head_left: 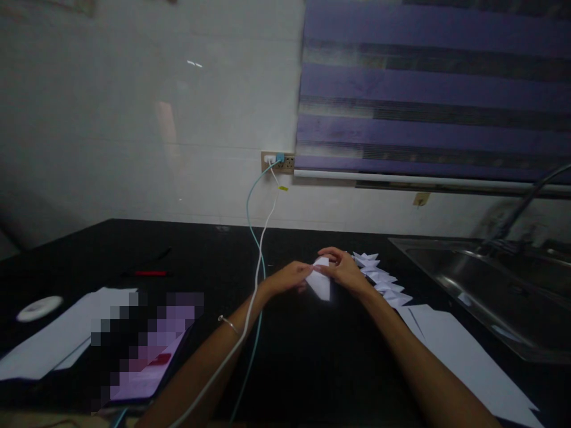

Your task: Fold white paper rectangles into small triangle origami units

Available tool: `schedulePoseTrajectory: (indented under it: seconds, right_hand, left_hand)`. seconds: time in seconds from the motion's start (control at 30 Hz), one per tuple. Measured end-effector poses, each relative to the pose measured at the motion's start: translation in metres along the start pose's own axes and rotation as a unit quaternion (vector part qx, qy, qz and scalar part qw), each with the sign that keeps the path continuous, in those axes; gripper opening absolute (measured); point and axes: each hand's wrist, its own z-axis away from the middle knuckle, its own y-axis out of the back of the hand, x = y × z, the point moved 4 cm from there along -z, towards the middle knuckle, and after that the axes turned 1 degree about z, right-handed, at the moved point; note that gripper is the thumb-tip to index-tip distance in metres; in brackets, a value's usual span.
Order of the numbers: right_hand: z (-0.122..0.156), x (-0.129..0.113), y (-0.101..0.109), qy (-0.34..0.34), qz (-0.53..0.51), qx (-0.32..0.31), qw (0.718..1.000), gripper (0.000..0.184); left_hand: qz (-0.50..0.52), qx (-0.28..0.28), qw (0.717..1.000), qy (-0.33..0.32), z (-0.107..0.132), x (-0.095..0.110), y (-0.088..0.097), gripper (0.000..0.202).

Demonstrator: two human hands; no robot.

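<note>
A folded piece of white paper (322,288) is held between my two hands over the black counter. My left hand (292,277) pinches its left edge between thumb and fingers. On the upper right side, my right hand (342,270) grips the same paper, its thumb on the near face and fingers curled over the top. Just right of my right hand lies a row of several folded white paper boats (383,279). Nearer to me, loose white sheets (464,356) lie beside my right forearm.
At left are white sheets (53,342), a white round object (40,309), a red object (150,273) and a partly blurred tablet-like screen (154,362). A white cable (256,279) crosses my left forearm from the wall socket (285,163). A steel sink (482,291) is at right.
</note>
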Motion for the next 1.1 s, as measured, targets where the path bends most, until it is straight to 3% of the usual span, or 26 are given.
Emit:
schedulePoseTrajectory:
  seconds: [0.13,0.23,0.37,0.47,0.6,0.77,0.97,1.1]
  right_hand:
    - [-0.002,0.000,0.004,0.019,-0.037,0.043,0.998,0.048]
    - [-0.003,0.002,0.003,0.019,-0.049,0.038,0.998,0.052]
    - [-0.004,0.006,-0.001,0.010,-0.031,0.032,0.999,0.051]
    - [-0.005,0.009,0.000,0.049,0.046,0.070,0.995,0.049]
    - [-0.003,0.007,0.002,0.134,0.180,0.115,0.968,0.046]
    - [0.004,-0.001,-0.006,0.218,0.288,0.109,0.926,0.048]
    - [0.010,-0.012,-0.011,0.258,0.267,0.131,0.919,0.036]
    - [0.004,-0.007,-0.001,0.187,0.189,0.165,0.950,0.021]
  left_hand:
    - [0.004,-0.074,0.997,0.010,0.000,0.003,-0.006,0.061]
    - [-0.011,-0.091,0.996,0.004,0.002,0.007,-0.009,0.063]
    - [-0.016,-0.062,0.998,0.006,0.000,0.003,-0.008,0.061]
    - [-0.022,-0.022,1.000,0.002,-0.004,-0.002,-0.007,0.062]
    - [-0.016,0.015,1.000,0.001,-0.007,-0.007,-0.006,0.063]
    - [-0.031,0.042,0.999,0.003,-0.011,-0.013,-0.004,0.066]
    - [-0.023,0.044,0.999,0.006,-0.011,-0.010,-0.004,0.065]
    - [-0.013,0.034,0.999,-0.001,-0.008,-0.004,-0.006,0.063]
